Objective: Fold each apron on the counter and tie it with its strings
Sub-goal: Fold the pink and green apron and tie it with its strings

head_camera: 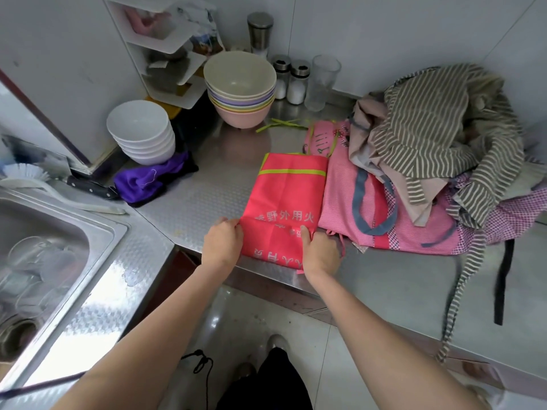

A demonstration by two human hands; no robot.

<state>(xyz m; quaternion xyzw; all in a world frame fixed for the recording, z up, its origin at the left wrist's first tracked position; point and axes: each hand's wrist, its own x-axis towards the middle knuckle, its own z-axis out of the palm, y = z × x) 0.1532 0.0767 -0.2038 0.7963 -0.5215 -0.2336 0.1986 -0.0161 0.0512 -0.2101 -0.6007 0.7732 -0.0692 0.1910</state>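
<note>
Head view: two hands' fingers (233,224) pinch one red apron (284,205); two bowl stacks (239,87).

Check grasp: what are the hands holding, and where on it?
Both hold the red apron near its counter-edge end: left hand pinches its left side edge, right hand grips its right side edge.

I saw a matt red cloth apron (284,202) on an embossed, shiny metal counter (201,199); glossy steel sink (53,241); striped woven cloth pile (438,134); smooth matt plastic-looking bowls (240,87); clear glass (323,81).
</note>
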